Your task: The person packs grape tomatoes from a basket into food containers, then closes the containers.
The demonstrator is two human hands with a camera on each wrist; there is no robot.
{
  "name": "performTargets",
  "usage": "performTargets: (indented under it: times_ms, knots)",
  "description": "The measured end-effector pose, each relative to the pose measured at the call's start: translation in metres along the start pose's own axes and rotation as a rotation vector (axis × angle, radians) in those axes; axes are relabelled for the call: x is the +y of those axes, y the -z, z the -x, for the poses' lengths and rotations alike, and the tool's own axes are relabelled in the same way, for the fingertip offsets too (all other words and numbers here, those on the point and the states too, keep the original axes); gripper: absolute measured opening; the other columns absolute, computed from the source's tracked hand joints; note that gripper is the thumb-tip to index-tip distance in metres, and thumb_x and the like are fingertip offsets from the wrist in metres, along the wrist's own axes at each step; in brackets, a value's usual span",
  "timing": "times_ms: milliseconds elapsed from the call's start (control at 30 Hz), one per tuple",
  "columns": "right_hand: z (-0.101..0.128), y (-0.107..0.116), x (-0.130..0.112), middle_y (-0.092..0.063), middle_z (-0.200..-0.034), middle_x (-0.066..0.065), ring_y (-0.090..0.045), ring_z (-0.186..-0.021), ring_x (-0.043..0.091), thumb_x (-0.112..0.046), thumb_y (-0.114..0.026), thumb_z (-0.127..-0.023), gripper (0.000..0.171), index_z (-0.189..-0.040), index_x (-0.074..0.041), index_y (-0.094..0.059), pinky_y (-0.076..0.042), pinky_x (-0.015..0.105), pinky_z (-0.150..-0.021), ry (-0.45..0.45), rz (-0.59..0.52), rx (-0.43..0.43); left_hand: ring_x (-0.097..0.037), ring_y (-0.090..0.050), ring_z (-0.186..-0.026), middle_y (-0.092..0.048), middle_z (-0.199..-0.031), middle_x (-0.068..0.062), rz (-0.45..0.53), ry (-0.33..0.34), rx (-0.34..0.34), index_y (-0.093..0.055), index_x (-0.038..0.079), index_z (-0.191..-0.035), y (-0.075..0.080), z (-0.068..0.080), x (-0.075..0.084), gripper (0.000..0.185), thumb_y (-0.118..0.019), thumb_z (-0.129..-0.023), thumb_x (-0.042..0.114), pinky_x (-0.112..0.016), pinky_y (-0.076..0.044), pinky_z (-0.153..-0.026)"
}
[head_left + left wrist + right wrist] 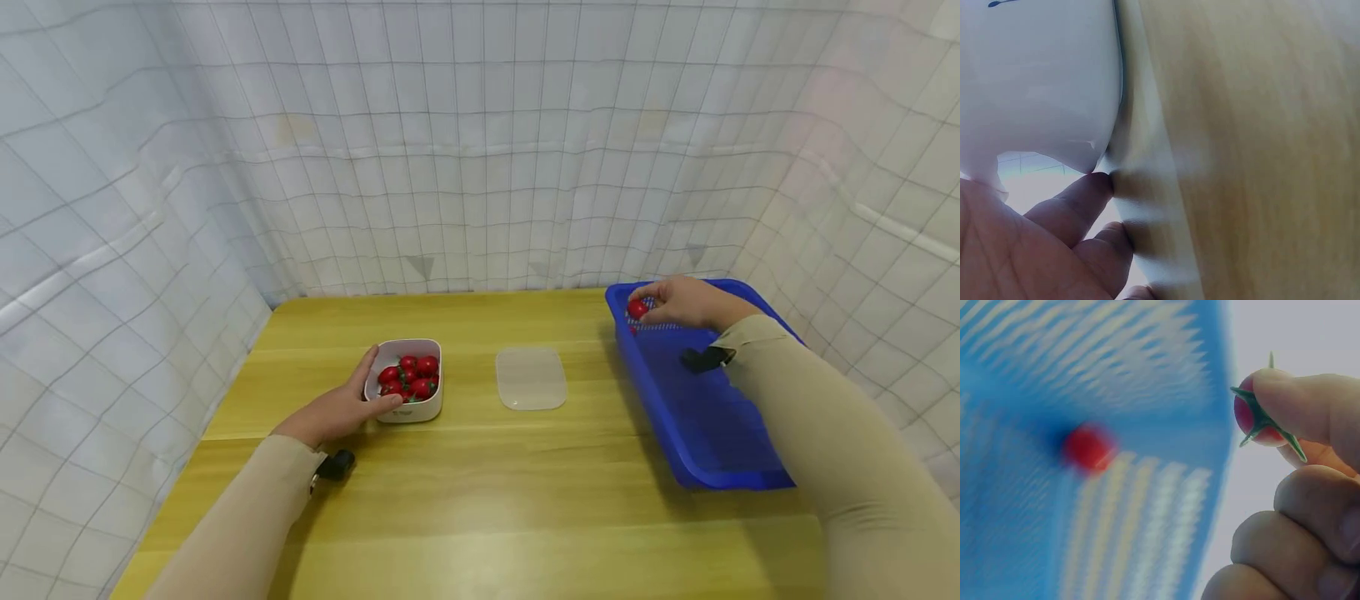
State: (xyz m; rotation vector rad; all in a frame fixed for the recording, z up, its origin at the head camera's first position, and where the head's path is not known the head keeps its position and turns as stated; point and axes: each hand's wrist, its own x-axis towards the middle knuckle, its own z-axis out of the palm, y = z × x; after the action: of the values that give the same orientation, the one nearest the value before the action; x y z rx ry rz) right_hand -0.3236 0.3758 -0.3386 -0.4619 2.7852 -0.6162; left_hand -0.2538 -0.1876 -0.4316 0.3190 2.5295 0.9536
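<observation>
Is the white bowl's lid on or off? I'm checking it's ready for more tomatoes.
Off. The white bowl stands open with red tomatoes showing inside, and the clear lid lies flat on the table beside it.

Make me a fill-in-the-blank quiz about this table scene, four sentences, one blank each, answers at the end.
1. The right hand pinches a small red ____ with a green stem.
2. That hand is above the far end of a basket coloured ____.
3. The left hand touches a white ____ full of red tomatoes.
4. A clear lid lies on the table between the box and the ____.

Missing words: tomato; blue; box; basket
</observation>
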Motion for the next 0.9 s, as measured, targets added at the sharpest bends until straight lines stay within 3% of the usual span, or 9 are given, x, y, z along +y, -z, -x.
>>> performTargets:
  times_ms: [133,233,567,733,900]
  knots:
    - [-0.012,0.006,-0.047,-0.063,-0.069,-0.005,-0.047,-0.057,0.012,-0.025,-0.072,-0.098,0.049,-0.144,-0.012,-0.064,-0.042,0.029,-0.06,0.048,0.007,0.013,-0.054,-0.04,-0.149,-0.015,-0.173,-0.03,-0.014,-0.009,0.002,0.02,0.028,-0.168,0.001,-0.002,0.004,0.114,-0.059,-0.097,0.07,-0.066,-0.036,-0.119]
    - [-0.026,-0.002,-0.084,-0.046,-0.064,-0.004,-0.037,-0.052,0.012,-0.026,-0.071,-0.098,0.048,-0.145,-0.018,-0.065,-0.035,0.028,-0.053,0.112,0.004,-0.006,-0.052,-0.043,-0.147,-0.018,-0.172,-0.03,-0.017,-0.004,0.001,0.02,0.03,-0.168,0.003,-0.002,0.006,0.114,-0.06,-0.096,0.071,-0.066,-0.037,-0.119]
    - [-0.088,-0.072,-0.197,-0.043,-0.061,-0.006,-0.037,-0.054,0.01,-0.024,-0.071,-0.098,0.049,-0.146,-0.017,-0.064,-0.034,0.026,-0.055,0.339,-0.053,-0.119,-0.053,-0.041,-0.148,-0.016,-0.173,-0.03,0.0,0.005,-0.005,0.019,0.028,-0.168,0.004,-0.005,0.006,0.116,-0.06,-0.095,0.072,-0.067,-0.035,-0.12]
    - [-0.11,-0.107,-0.236,-0.041,-0.06,-0.006,-0.037,-0.053,0.01,-0.022,-0.071,-0.099,0.046,-0.145,-0.018,-0.065,-0.035,0.025,-0.053,0.376,-0.099,-0.146,-0.052,-0.044,-0.146,-0.023,-0.17,-0.032,0.007,0.017,-0.01,0.02,0.03,-0.167,0.003,-0.005,0.004,0.116,-0.059,-0.095,0.074,-0.068,-0.036,-0.118]
    - [-0.124,-0.131,-0.257,-0.04,-0.057,-0.008,-0.038,-0.052,0.009,-0.022,-0.071,-0.1,0.046,-0.145,-0.017,-0.065,-0.036,0.023,-0.053,0.391,-0.085,-0.145,-0.052,-0.047,-0.144,-0.024,-0.169,-0.033,0.002,0.013,-0.013,0.021,0.028,-0.167,0.003,-0.001,0.0,0.115,-0.058,-0.096,0.073,-0.068,-0.037,-0.117]
